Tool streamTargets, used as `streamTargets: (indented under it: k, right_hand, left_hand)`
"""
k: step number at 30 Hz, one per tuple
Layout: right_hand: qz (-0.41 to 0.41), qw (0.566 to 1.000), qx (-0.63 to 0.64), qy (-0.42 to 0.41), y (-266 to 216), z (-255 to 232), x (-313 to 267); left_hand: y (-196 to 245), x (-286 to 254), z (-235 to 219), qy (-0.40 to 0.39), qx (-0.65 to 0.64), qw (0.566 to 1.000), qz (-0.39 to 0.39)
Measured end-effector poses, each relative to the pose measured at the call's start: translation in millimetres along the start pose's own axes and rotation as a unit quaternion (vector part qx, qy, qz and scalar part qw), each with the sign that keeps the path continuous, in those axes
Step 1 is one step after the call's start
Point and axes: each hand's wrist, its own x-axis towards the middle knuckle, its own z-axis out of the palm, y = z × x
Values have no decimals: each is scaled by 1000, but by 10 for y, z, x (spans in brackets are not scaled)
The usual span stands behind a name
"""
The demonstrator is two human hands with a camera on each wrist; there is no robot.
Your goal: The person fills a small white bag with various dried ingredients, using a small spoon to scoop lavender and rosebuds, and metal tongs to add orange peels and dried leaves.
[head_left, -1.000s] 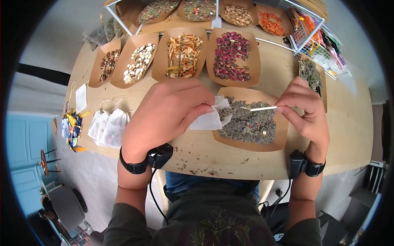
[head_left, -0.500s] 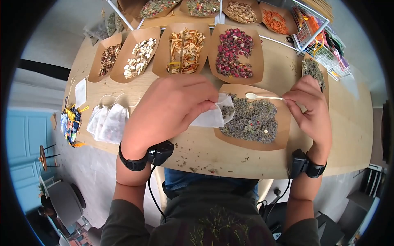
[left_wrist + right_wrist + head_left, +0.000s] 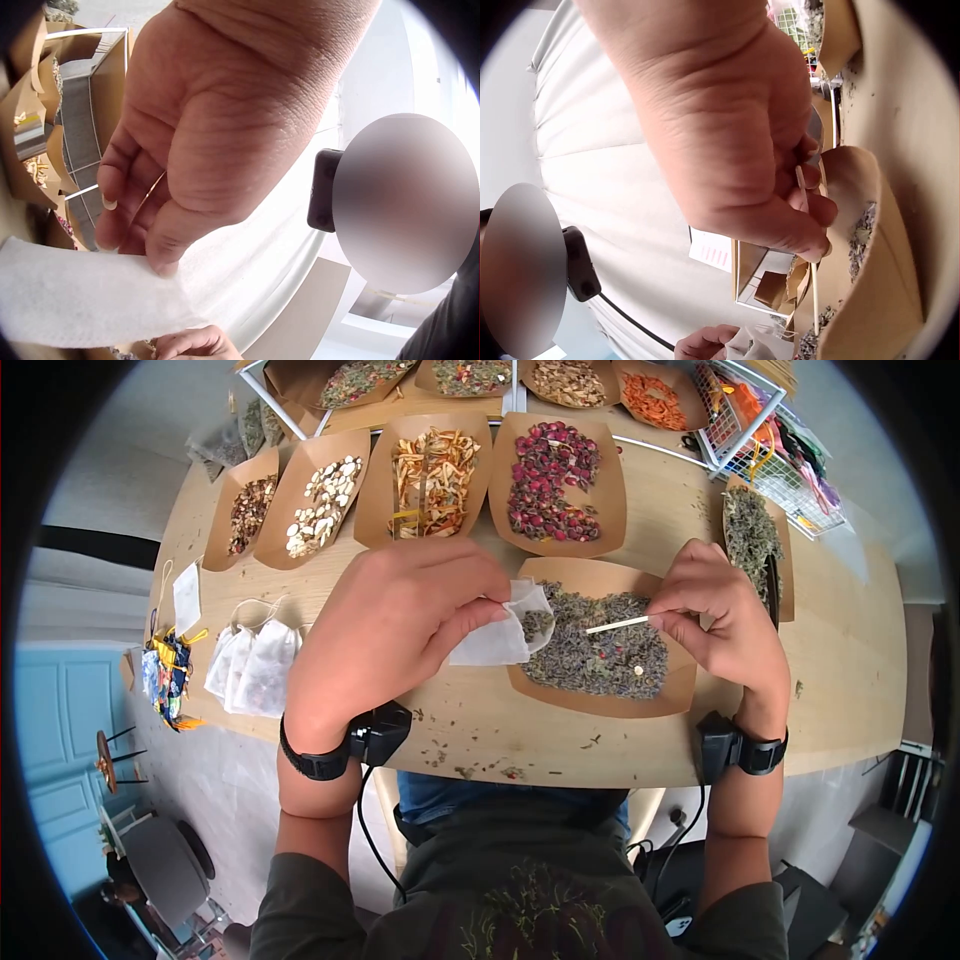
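A white mesh bag (image 3: 490,644) is pinched at its rim by my left hand (image 3: 395,630); its mouth faces right, with dried herb inside. In the left wrist view the left hand (image 3: 217,127) holds the white cloth (image 3: 82,296) between thumb and fingers. My right hand (image 3: 725,620) pinches the handle of a thin pale spoon (image 3: 618,625), its far end at the herbs in the paper tray (image 3: 680,695). The right wrist view has the right hand (image 3: 727,135) gripping the stick-like handle (image 3: 815,292), which reaches down to the herbs; the spoon's bowl cannot be made out.
Trays of rosebuds (image 3: 555,480), orange peel strips (image 3: 432,480), white slices (image 3: 325,505) and brown pieces (image 3: 252,510) line the back. Filled white bags (image 3: 255,670) lie left. Another herb tray (image 3: 785,575) stands right, near a wire basket (image 3: 790,490).
The spoon's bowl, lifted and visible half a second ago, is now down at the herbs. My left hand still pinches the bag beside the tray. The whole head view has shifted slightly.
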Motion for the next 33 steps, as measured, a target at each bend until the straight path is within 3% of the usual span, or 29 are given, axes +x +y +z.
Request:
streamTargets:
  k: [10,13,15,19,23,26,33]
  right_hand:
    - [-1,994,56,91,-239,-53,63]
    - [-41,993,-13,106,-391,66,136]
    - [-98,981,-124,111,-492,113,170]
    - [-122,965,-161,164,-554,38,145]
    - [-51,978,-137,148,-396,-153,15]
    - [1,990,-122,71,-200,-225,-86]
    - [-9,994,-105,6,-183,-95,-22]
  left_hand:
    - [-4,1,-3,10,9,1000,19]
    - [4,10,0,-6,-3,1000,17]
    - [2,13,6,-8,-3,1000,17]
    - [8,8,6,-12,4,1000,7]
    - [6,9,3,-10,9,1000,8]
    - [5,9,2,-11,9,1000,9]
    - [10,9,5,-13,6,1000,7]
